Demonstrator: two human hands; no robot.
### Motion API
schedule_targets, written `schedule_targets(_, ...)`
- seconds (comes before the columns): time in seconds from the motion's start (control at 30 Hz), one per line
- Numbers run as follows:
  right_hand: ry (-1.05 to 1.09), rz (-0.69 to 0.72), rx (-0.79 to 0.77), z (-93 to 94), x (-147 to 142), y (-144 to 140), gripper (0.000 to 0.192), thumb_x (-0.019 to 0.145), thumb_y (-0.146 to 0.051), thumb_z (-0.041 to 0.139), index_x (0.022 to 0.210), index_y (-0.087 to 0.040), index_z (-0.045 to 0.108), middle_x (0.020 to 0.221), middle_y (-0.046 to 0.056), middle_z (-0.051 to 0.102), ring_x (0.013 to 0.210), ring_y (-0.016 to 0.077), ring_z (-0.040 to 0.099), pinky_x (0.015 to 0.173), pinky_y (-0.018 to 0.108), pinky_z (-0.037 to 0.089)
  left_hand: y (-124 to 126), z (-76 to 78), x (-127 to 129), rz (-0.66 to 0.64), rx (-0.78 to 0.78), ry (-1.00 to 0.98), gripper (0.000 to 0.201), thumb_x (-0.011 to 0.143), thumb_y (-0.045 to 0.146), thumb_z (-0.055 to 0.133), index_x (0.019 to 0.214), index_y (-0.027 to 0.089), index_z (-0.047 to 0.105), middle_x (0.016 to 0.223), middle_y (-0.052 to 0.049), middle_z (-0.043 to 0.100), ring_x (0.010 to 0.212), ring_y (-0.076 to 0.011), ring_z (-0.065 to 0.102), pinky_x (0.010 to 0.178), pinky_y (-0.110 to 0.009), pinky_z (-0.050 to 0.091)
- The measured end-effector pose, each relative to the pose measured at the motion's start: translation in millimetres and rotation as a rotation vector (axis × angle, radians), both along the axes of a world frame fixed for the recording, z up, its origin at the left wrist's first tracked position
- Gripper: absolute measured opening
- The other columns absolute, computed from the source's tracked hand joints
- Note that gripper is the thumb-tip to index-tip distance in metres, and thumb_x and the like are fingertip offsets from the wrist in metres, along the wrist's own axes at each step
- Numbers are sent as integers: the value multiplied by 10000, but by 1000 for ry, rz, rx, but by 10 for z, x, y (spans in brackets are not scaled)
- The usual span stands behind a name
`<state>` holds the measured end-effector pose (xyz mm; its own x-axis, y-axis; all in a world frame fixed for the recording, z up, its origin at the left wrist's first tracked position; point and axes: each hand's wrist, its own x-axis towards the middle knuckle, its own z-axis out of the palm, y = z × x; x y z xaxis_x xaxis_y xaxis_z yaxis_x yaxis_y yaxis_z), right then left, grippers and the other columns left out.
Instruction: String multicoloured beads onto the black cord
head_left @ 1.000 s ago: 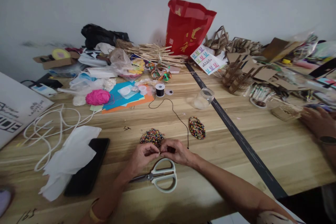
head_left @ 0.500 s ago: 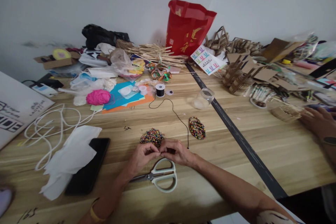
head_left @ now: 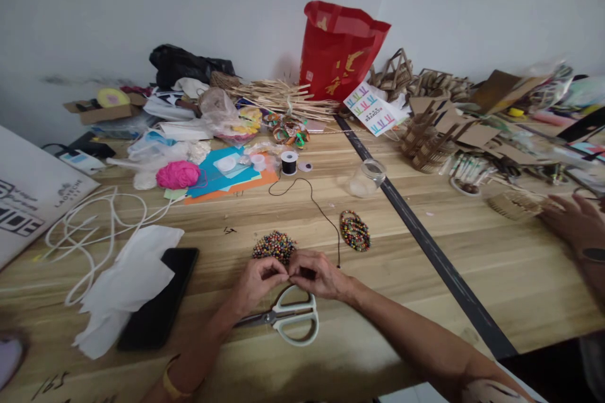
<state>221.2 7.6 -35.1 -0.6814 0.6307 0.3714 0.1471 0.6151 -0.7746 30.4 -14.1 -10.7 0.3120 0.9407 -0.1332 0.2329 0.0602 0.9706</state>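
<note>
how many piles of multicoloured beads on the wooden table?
2. One pile of multicoloured beads lies just beyond the left hand and right hand; a coiled strand of multicoloured beads lies right of the black cord. More may hide in the clutter.

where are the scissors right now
In the head view, the white-handled scissors lie flat on the wooden table, near its front edge, just below the left hand and right hand, with the loose pile of coloured beads beyond them.
</note>
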Motion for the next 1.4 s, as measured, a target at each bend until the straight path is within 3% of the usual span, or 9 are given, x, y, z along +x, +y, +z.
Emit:
schedule_targets(0.13,45,-66,-55,28,10,-13,104,858,-227,529,803,-147,567,756,48,578,678,132,523,627,237,432,2,-5,-12,13,13,18,115,675,241,651,630,136,646,616,-14,658,602,-145,582,598,-236,454)
schedule_targets(0.3,123,-174,-279,43,31,-18,227,888,-350,499,822,-140,558,654,0,516,521,82,413,462,183,334,8,-29,-21,35,51,51,108,679,239,640,623,146,638,613,-7,656,594,-140,578,591,-232,456)
schedule_targets(0.43,153,-141,-352,71,8,-28,223,845,-360,576,845,-136,580,655,-9,522,506,70,399,452,176,320,7,-48,-15,53,47,23,106,674,242,638,637,142,641,617,-12,658,590,-139,581,584,-232,457)
schedule_targets(0.67,96,-86,-295,49,-33,-41,152,796,-286,640,808,-141,600,673,-4,534,562,87,461,500,186,370,8,-52,-9,52,53,-1,111,685,243,641,648,139,644,626,-14,662,602,-140,594,597,-234,467)
schedule_targets(1.03,115,-84,-341,59,-29,-46,167,812,-307,620,825,-144,587,651,-16,509,553,86,447,495,185,372,4,-55,-27,59,74,29,107,683,245,633,639,147,637,620,-11,658,602,-143,593,593,-232,471)
schedule_targets(1.4,29,-115,-147,19,-1,-7,149,870,-249,532,804,-137,604,734,33,566,641,117,493,587,217,390,2,-54,-35,55,239,220,126,710,233,586,640,155,655,635,-27,680,613,-155,611,604,-233,477)
